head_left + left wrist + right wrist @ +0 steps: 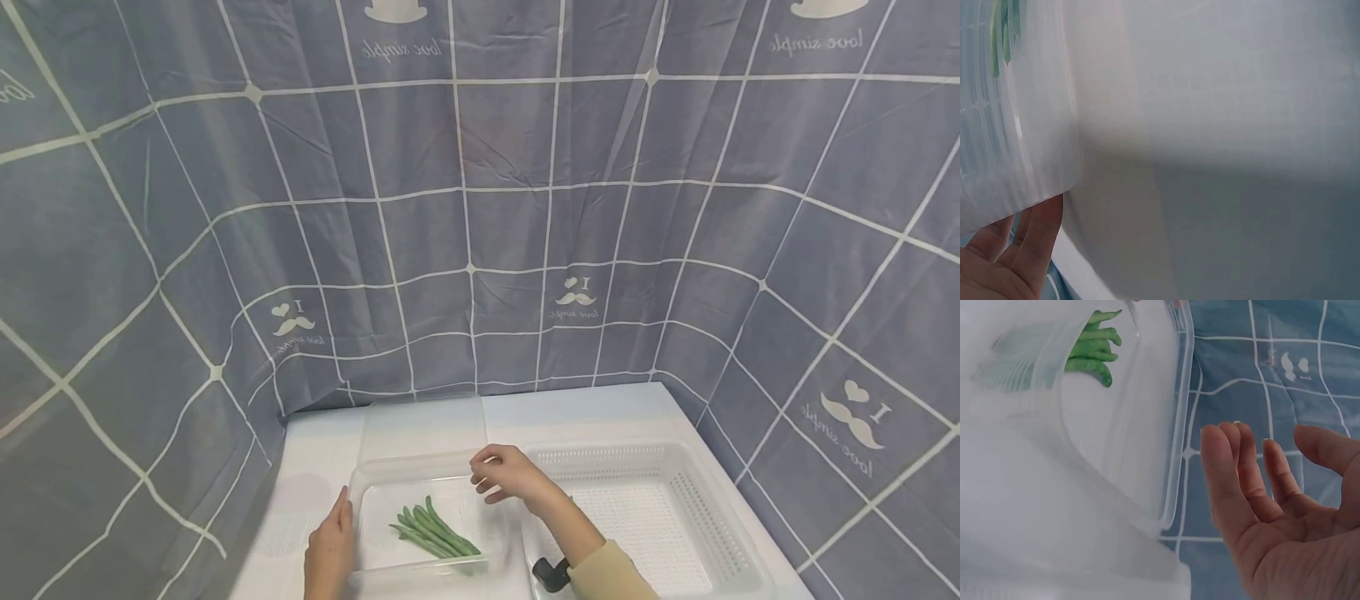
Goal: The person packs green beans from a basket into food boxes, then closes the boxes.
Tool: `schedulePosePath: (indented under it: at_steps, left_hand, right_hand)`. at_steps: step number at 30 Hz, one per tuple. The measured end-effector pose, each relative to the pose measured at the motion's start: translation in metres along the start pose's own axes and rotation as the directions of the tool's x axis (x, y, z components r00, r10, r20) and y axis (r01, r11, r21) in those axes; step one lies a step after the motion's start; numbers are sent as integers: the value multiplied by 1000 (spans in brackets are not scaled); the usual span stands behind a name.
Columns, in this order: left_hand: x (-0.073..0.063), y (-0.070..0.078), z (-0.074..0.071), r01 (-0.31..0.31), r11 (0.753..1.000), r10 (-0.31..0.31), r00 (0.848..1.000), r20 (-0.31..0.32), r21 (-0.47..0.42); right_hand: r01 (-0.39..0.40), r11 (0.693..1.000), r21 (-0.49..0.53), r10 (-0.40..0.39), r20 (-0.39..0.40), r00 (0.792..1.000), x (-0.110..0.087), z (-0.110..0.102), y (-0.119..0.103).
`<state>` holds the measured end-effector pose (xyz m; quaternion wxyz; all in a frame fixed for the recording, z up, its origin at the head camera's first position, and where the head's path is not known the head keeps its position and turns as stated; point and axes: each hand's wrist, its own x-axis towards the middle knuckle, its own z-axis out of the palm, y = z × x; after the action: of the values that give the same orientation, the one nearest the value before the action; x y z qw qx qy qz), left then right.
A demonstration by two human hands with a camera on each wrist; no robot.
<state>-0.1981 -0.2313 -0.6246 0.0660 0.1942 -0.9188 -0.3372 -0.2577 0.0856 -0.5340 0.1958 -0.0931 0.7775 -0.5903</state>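
- Left hand (330,546): fingers fairly straight against the left wall of the clear box (390,573), not wrapped round it; probably steadying it.
- Green beans (435,533): inside the box, bunched toward its front right corner, roughly parallel. Walls keep them contained.
- Right hand (510,477): holds nothing, fingers loosely bent, over the box's rear right corner, apart from the beans.
- White basket (723,533): by the bench's (600,412) right edge, beside the box, presumably for easy reach.
- Clear sheet, likely a lid (423,429): behind the box at the bench's far edge, leaving the box top uncovered.
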Motion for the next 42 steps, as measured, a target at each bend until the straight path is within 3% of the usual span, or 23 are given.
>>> schedulePosePath:
  at_steps: [16, 28, 36, 42]
  left_hand:
    - [-2, 4, -4, 10, 1000, -10, 1000, -12, -7]
    - [1, 1, 0, 25, 999, -25, 1000, 4, -21]
    - [1, -2, 1, 30, 999, -30, 1000, 5, -13]
    - [0, -1, 1, 25, 1000, -25, 1000, 5, -13]
  right_hand:
    - [-41, 999, 9, 41, -106, 994, -28, -51, 27]
    - [-125, 991, -36, 119, -146, 982, -44, -98, 59]
    - [-186, 981, -46, 174, -194, 965, -53, -121, 72]
    - [-267, 960, -89, 237, -253, 938, -55, -129, 81]
